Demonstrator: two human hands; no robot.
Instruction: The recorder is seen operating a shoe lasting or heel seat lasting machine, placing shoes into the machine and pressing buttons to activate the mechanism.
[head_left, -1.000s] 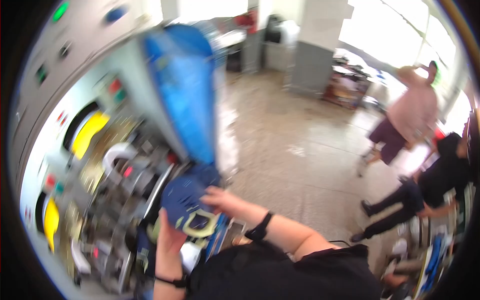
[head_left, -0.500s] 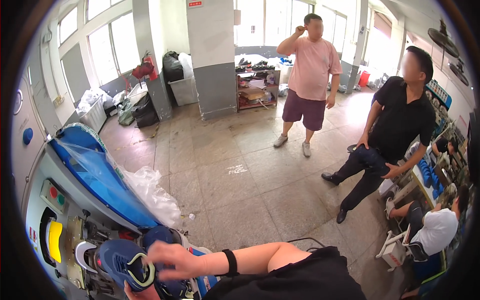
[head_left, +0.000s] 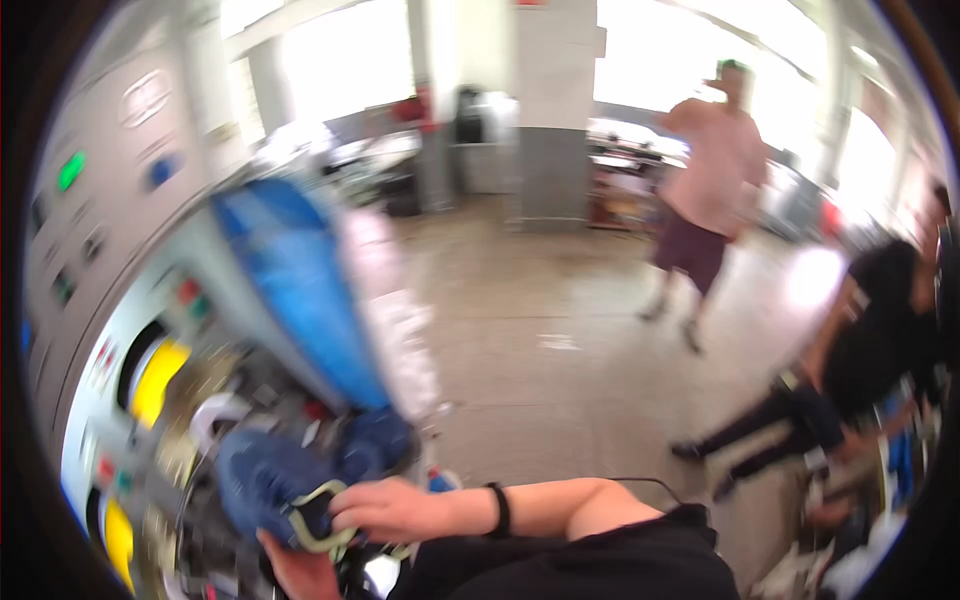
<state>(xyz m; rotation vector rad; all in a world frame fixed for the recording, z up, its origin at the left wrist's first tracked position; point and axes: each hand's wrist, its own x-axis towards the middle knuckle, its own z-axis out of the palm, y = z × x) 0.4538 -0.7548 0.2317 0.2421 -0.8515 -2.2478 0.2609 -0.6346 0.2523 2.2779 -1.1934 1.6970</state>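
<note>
In the head view, the left hand [head_left: 304, 570] holds a navy sneaker [head_left: 262, 472] near its heel, beside the machine [head_left: 112, 215]. The right hand [head_left: 385, 510] curls its fingers at the pale green collar [head_left: 299, 528]; blur hides whether they grip. Another navy shoe [head_left: 374, 445] sits just beyond.

Workshop / small factory, prob. footwear. Why: light-grey metal machine panel [head_left: 118, 195] w/ round green light [head_left: 71, 171] & blue knob [head_left: 161, 171] at L; bright-yellow curved parts [head_left: 160, 382] in pale machine bay [head_left: 92, 412], nr navy-blue shoe [head_left: 250, 470] w/ pale yellow-green collar [head_left: 299, 522] & 2nd dark-blue shoe [head_left: 375, 443]. Bkgd: square pillar [head_left: 555, 80], white top/grey base; low reddish-brown shelf unit [head_left: 617, 207], stuff on it; big bright windows [head_left: 345, 70]; hard grey-brown flr [head_left: 530, 290].
</note>
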